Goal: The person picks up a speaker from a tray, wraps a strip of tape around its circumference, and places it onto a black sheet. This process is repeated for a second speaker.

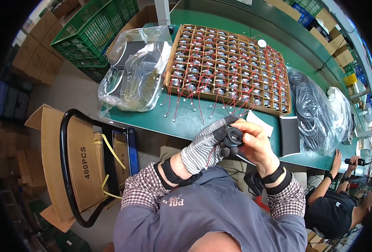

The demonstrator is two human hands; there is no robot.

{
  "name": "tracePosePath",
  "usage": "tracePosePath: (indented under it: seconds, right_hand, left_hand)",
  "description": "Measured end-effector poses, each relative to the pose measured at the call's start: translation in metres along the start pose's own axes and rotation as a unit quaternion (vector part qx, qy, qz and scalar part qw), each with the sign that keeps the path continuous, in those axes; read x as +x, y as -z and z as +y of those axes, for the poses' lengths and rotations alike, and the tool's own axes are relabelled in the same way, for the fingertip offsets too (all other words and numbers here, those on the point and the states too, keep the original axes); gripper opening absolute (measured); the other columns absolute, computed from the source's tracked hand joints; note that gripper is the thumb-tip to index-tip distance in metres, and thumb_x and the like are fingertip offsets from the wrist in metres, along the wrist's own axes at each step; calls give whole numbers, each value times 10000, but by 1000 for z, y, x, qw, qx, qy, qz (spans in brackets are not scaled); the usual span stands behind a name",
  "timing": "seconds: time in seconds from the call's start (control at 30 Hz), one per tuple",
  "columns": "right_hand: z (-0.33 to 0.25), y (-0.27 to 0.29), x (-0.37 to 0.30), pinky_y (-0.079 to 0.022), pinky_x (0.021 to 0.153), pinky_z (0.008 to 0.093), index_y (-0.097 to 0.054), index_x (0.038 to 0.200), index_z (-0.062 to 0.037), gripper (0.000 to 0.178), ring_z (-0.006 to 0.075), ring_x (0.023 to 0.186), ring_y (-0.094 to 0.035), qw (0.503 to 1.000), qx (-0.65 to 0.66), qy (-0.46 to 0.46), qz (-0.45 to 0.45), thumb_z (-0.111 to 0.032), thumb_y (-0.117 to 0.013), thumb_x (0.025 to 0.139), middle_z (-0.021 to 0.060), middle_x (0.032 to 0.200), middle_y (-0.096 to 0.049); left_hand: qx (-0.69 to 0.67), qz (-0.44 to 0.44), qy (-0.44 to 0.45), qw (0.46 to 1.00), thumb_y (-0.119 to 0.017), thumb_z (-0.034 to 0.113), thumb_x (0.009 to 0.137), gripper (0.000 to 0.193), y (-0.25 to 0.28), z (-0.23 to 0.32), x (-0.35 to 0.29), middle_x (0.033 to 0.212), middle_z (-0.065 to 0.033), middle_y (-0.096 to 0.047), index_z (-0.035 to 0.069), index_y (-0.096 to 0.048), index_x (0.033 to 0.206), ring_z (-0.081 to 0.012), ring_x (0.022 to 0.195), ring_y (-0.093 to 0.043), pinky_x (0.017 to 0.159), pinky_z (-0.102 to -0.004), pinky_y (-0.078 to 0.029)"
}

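Nearest the camera, the person's grey-blue shirt (211, 206) fills the lower middle of the frame. Above it, near the centre, a black round part (235, 136) sits between both hands, ringed face upward, without a long axis. The gloved left hand (203, 147) has its fingers clamped on the left edge; the bare right hand (257, 143) pinches the right, neither nearer. Beyond, upper centre, a divided cardboard tray (271, 110) rests on the green surface (152, 122).

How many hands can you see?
4: the person's left hand in a grey-striped fabric glove and bare right hand, both holding a round black part; two more bare hands at the picture's right. Others may be hidden.
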State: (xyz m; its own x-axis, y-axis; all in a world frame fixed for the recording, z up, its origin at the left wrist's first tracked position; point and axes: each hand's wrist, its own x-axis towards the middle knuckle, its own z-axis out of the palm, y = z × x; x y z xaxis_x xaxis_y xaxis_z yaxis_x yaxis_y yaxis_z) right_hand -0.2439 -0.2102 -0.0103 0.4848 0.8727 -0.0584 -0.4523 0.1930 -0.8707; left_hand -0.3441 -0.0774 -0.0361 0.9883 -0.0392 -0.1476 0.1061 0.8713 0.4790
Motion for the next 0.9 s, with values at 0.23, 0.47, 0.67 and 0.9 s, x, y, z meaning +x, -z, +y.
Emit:
tracePosePath:
  seconds: [0.23, 0.47, 0.67, 0.9]
  right_hand:
    - [-6, 10, 5, -393, 600, 198, -603, 1024, -17, 266, 48, 756, -500, 996, -91, -19, 7, -161, -648, 806, -1, 891, -573]
    - [-14, 11, 8, -342, 529, 185, -589, 772, -17, 196, 51, 572, -456, 967, -233, -3, 98, -201, -651, 802, -27, 656, -537]
    - [-20, -3, 8, -362, 558, 186, -596, 699, -26, 173, 23, 617, -453, 959, -262, -60, 89, -149, -666, 797, -44, 654, -551]
    - [-17, -7, 7, -301, 481, 183, -598, 724, -34, 130, 30, 524, -407, 962, -240, -64, 112, -136, -653, 782, -47, 612, -520]
  left_hand:
    - [127, 63, -60, 988, -689, 95, 749, 633, -2, 2, 1, 1044, -97, -550, 24, -360, 1285, -110, 838, -566, 698, -235, -508]
    - [333, 128, -274, 893, -760, 108, 681, 671, 4, -7, 7, 888, -49, -561, 28, -398, 1240, -109, 766, -558, 662, -237, -497]
    - [564, 155, -344, 734, -797, 155, 639, 703, 13, -9, 9, 816, -29, -556, 27, -423, 1221, -101, 698, -540, 627, -238, -488]
    - [584, 169, -332, 721, -816, 207, 611, 706, 7, -3, 4, 814, -29, -555, 38, -455, 1194, -104, 682, -538, 618, -242, -484]
